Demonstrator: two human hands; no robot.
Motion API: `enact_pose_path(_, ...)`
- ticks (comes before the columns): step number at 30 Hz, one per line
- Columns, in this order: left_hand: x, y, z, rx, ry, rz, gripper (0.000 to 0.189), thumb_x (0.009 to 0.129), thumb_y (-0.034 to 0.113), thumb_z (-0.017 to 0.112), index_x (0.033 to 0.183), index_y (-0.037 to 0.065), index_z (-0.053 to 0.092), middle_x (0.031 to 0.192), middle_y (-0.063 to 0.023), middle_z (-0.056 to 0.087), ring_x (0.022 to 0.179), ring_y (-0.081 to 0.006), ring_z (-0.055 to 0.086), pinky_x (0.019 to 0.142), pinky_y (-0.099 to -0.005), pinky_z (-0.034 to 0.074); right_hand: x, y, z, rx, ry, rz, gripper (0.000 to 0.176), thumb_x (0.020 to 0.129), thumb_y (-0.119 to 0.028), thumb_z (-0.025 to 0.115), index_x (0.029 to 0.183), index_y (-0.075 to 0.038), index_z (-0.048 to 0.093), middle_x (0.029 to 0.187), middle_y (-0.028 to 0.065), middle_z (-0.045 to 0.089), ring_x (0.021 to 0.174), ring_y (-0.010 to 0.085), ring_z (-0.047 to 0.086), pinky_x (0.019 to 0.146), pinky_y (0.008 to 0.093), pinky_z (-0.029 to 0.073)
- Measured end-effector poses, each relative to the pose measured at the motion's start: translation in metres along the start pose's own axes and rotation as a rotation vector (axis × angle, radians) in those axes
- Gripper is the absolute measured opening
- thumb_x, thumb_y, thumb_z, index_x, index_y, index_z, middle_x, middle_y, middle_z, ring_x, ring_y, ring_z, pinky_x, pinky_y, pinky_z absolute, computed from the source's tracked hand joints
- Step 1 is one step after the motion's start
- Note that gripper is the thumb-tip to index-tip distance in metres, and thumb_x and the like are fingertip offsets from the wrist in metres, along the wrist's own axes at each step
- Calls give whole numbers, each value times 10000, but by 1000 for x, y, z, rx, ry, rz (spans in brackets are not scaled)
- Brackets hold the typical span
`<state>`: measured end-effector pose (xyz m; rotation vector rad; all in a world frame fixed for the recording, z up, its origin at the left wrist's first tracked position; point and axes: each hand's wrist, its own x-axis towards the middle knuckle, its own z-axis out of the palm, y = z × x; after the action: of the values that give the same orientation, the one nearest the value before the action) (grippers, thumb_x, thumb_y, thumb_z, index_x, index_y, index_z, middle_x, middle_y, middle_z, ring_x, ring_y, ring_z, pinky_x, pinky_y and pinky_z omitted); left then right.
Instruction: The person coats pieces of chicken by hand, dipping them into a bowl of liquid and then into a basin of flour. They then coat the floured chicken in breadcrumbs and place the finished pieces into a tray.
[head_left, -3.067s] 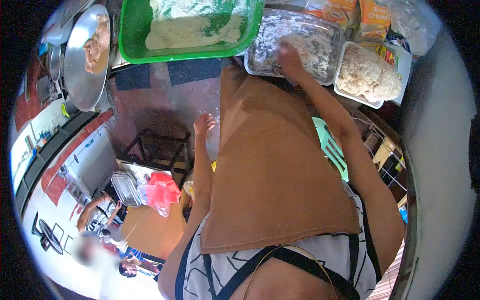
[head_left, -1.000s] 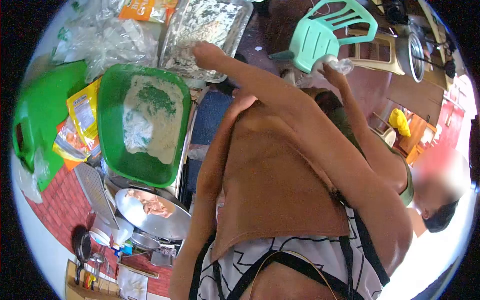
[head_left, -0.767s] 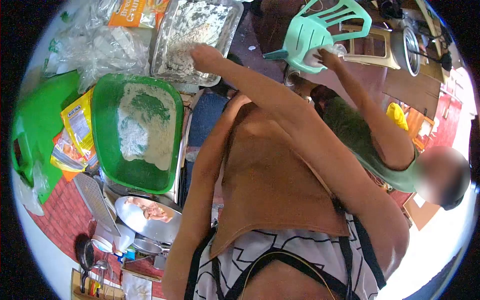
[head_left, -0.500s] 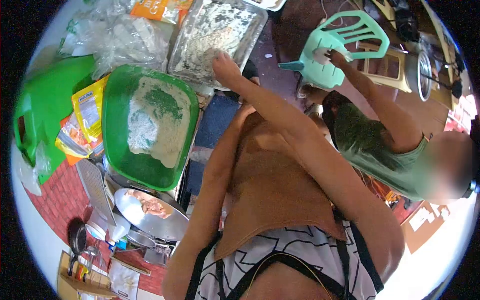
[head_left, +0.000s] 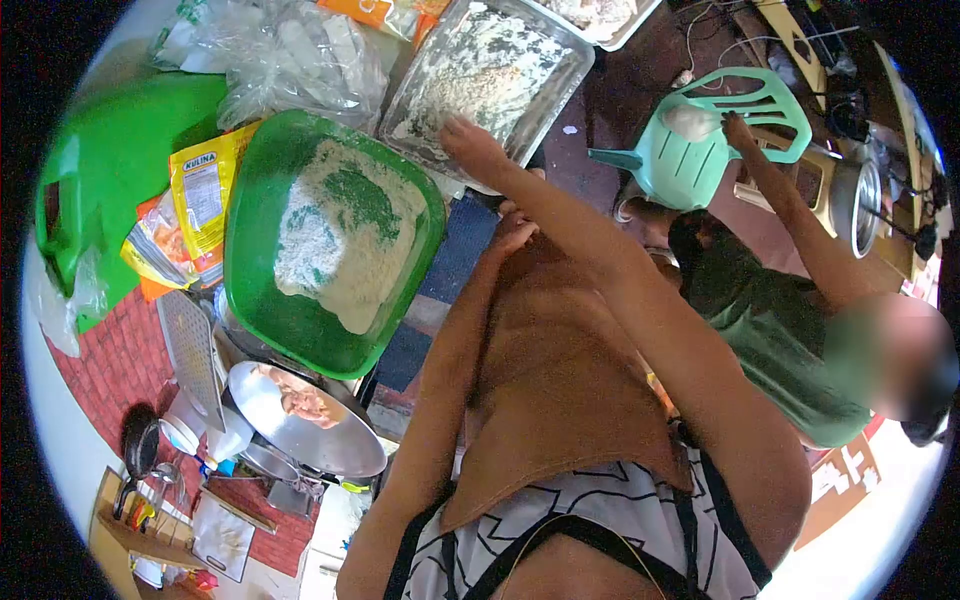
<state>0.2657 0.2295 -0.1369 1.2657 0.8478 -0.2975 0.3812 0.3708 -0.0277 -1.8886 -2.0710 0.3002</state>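
My right hand [head_left: 474,152] is over the near edge of a metal tray [head_left: 555,108] coated with white flour. Its fingers look apart, and nothing shows in them. My left hand [head_left: 514,234] is close to my body, below the right wrist, beside the top of the brown apron [head_left: 560,390]. Its fingers are partly hidden, so their pose is unclear. Left of the tray, a green basin [head_left: 405,310] holds white and beige powder.
Yellow packets [head_left: 203,190] and plastic bags [head_left: 310,70] lie beside the basin. A metal lid or pan [head_left: 350,440] holds raw meat [head_left: 300,397]. At the right, another person [head_left: 775,335] reaches to a pale green chair [head_left: 685,165] with a bag on it.
The view has shifted, so the tray, basin and chair appear farther right. My right hand remains at the tray, with its fingers looking less curled. The other person's arm has moved slightly.
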Motion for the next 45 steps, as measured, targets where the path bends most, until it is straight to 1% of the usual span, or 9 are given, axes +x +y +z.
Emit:
enact_pose_path(3,-20,29,-17,-134,32,71,301,788,243,610,1037,73,614,796,-56,636,656,-127,602,571,-299,487,3,6,-14,215,105,56,218,736,-67,545,936,15,573,996,180,541,972,322,533,821,393,469)
enact_pose_path(5,-28,52,-28,-171,30,-22,280,794,249,610,1018,80,617,780,-42,626,637,-113,589,545,-285,475,9,20,-24,353,166,379,172,742,-44,521,896,15,566,950,224,569,904,387,569,786,443,478)
enact_pose_path(9,-15,40,-27,-340,72,-142,231,807,271,611,954,94,621,740,0,598,583,-98,552,482,-267,440,21,58,-55,247,-36,443,130,747,-51,528,848,23,565,853,239,589,835,414,586,761,458,477)
enact_pose_path(14,-28,62,-37,-262,46,-183,238,810,297,613,955,108,615,763,0,608,575,-98,545,492,-260,438,11,78,-78,153,24,458,310,726,-99,572,1022,-8,571,1053,191,568,1033,343,547,850,415,488)
enact_pose_path(29,-51,40,-55,-430,179,-264,197,827,321,596,890,135,588,719,23,547,544,-75,506,463,-234,410,-2,8,-16,154,-171,129,262,745,-57,530,997,18,537,1066,201,513,1061,368,493,924,416,436)
enact_pose_path(31,-59,38,-55,-494,213,-289,211,830,328,602,905,130,591,709,24,544,536,-78,508,448,-228,404,4,8,5,284,47,105,233,767,-73,522,985,4,543,1063,214,510,1052,368,511,898,417,455)
enact_pose_path(35,-77,34,-59,-491,259,-260,255,832,345,608,950,120,599,739,17,569,579,-90,535,458,-234,417,22,13,1,255,-42,46,195,824,-124,512,997,-38,541,963,188,555,913,380,570,796,451,473)
enact_pose_path(44,-131,-36,-78,-702,264,-35,454,882,425,530,1235,139,520,1100,-50,615,816,-172,621,696,-310,511,26,14,-39,145,-245,95,133,787,-115,533,883,-53,601,840,152,624,837,340,618,726,435,505)
enact_pose_path(45,-135,-45,-72,-665,387,-104,458,889,443,507,1240,149,514,1102,-50,619,809,-169,620,710,-315,511,26,15,-40,139,-241,88,133,787,-115,533,883,-53,601,840,152,624,837,340,618,726,435,505)
